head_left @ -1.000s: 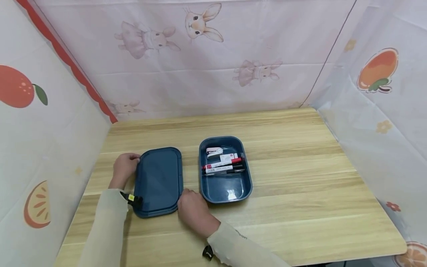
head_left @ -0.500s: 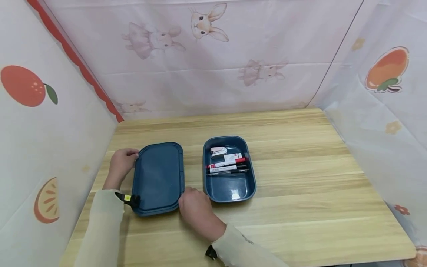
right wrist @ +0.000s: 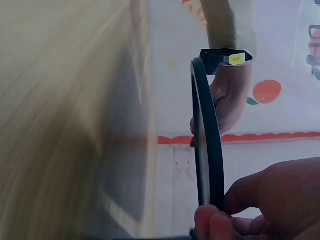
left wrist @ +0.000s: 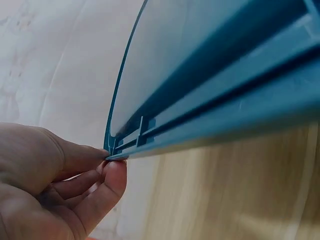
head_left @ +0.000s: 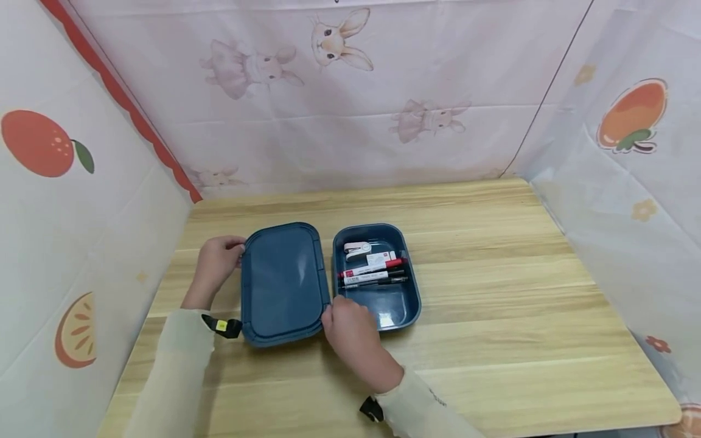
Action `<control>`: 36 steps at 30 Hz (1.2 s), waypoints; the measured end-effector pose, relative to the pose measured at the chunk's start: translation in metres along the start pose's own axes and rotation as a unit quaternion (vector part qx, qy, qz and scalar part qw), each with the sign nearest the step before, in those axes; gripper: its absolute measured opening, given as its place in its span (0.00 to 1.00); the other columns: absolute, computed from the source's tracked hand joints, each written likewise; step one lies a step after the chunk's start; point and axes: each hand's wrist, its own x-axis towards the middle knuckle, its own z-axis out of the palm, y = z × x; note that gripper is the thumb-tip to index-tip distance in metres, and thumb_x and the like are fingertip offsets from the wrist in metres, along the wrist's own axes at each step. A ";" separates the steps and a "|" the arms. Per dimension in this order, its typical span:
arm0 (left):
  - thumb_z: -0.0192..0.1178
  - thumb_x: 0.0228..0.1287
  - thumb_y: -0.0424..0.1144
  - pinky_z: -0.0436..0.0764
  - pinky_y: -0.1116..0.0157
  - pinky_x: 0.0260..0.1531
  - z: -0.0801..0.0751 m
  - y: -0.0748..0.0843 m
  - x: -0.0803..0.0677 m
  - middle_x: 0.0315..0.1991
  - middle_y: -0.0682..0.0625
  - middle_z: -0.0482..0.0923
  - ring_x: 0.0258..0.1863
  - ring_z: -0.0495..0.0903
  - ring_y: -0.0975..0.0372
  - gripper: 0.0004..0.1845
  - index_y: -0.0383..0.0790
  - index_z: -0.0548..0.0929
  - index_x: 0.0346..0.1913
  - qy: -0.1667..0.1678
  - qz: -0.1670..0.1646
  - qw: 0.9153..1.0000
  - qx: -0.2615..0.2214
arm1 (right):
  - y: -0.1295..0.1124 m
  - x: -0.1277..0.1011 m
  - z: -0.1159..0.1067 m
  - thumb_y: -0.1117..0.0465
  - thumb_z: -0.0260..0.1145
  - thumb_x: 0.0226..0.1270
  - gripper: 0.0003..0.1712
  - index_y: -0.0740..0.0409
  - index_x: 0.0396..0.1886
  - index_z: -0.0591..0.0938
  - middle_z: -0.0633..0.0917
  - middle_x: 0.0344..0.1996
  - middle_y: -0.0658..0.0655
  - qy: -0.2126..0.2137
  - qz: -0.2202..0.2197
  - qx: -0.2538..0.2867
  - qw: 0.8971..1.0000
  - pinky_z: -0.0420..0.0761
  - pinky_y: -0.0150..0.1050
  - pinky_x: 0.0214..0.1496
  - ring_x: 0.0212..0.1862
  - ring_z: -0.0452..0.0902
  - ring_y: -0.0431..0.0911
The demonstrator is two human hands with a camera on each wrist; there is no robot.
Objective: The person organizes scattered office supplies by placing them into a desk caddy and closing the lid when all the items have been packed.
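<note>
left hand (head_left: 216,263) fingers pinch lid (head_left: 282,281) edge | right hand (head_left: 353,331) fingers pinch opposite edge

A pale wooden table (head_left: 493,292) carries an open blue box (head_left: 408,304) of pens.

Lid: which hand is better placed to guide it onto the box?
Right, probably. The right hand pinches the lid at its near corner, right beside the open box holding pens. The left hand holds the far-left edge, away from the box, so it mostly steadies.
</note>
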 end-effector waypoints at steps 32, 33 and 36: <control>0.52 0.77 0.34 0.86 0.65 0.31 0.084 0.093 0.019 0.44 0.40 0.84 0.32 0.84 0.58 0.15 0.33 0.83 0.58 -0.062 0.028 0.996 -0.062 | 0.098 -0.011 -0.076 0.60 0.57 0.73 0.12 0.61 0.42 0.85 0.84 0.23 0.56 -0.044 0.209 0.239 0.947 0.80 0.37 0.24 0.19 0.80 0.47; 0.52 0.77 0.34 0.86 0.65 0.32 0.087 0.096 0.019 0.44 0.40 0.84 0.32 0.84 0.58 0.15 0.33 0.83 0.58 -0.067 0.027 0.995 -0.063 | 0.101 -0.012 -0.078 0.60 0.57 0.73 0.13 0.61 0.42 0.85 0.85 0.23 0.57 -0.045 0.213 0.244 0.945 0.80 0.37 0.24 0.20 0.81 0.48; 0.52 0.76 0.33 0.87 0.62 0.34 0.097 0.102 0.018 0.44 0.40 0.84 0.31 0.84 0.59 0.15 0.32 0.83 0.57 -0.077 0.031 0.995 -0.062 | 0.109 -0.017 -0.084 0.61 0.56 0.73 0.14 0.62 0.43 0.86 0.85 0.23 0.57 -0.041 0.220 0.256 0.940 0.81 0.38 0.25 0.20 0.81 0.48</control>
